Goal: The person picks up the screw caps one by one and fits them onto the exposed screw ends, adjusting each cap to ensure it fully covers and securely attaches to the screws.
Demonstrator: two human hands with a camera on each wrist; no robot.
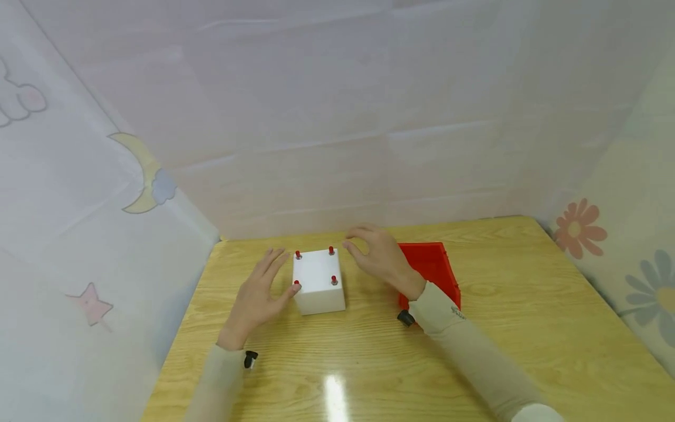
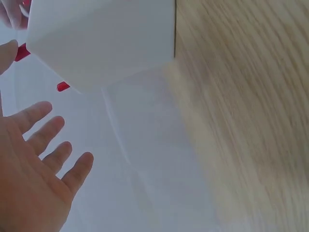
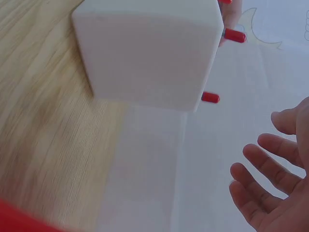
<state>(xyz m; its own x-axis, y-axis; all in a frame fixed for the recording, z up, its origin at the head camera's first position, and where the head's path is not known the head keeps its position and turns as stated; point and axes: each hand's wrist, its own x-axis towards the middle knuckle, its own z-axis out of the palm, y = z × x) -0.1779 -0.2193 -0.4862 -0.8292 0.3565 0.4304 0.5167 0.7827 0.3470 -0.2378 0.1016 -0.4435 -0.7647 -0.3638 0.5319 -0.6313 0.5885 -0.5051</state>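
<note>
A white box (image 1: 317, 272) stands on the wooden table, with a red-capped peg (image 1: 334, 280) rising near each top corner. To its left is my left hand (image 1: 258, 302), fingers spread. Its thumb tip is by the near-left peg (image 2: 22, 52); whether they touch I cannot tell. My right hand (image 1: 381, 258) hovers off the box's right side, fingers loosely bent and holding nothing. In the right wrist view a gap separates that hand (image 3: 285, 179) from the white box (image 3: 149, 58) and its red pegs (image 3: 210, 97).
Partly behind my right wrist, a red tray (image 1: 452, 280) lies on the table (image 1: 506, 305). Pale cloth walls (image 1: 337, 146) printed with a moon, a star and flowers surround the table's back and sides. Each wrist carries a small black device (image 1: 405, 318).
</note>
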